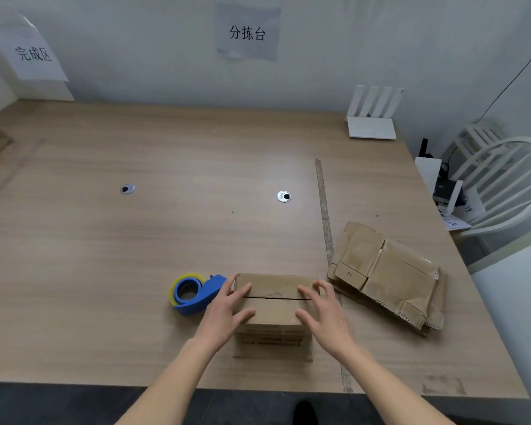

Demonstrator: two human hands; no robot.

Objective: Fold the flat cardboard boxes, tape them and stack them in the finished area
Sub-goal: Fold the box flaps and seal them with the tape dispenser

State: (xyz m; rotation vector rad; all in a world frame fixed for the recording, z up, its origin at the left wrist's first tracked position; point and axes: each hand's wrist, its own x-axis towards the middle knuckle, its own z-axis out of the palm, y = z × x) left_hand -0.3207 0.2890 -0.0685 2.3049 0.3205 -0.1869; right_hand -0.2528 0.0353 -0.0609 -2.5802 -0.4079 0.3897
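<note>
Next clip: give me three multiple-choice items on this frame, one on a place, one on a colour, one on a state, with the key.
1. Where does the blue tape dispenser with the yellow-edged roll lie?
A. left of the folded brown cardboard box
B. on top of that box
C. on the white chair

2. What colour is the dispenser's body?
A. red
B. blue
C. black

3. How do the box's top flaps stand?
A. upright
B. torn off
C. folded down, meeting at a seam

Key: 1 A, it rests on the wooden table beside the left hand. 2 B, the plastic shell is plainly blue. 3 C, the left hand and the right hand lie with spread fingers on the closed flaps; no tape shows over the seam.
</note>
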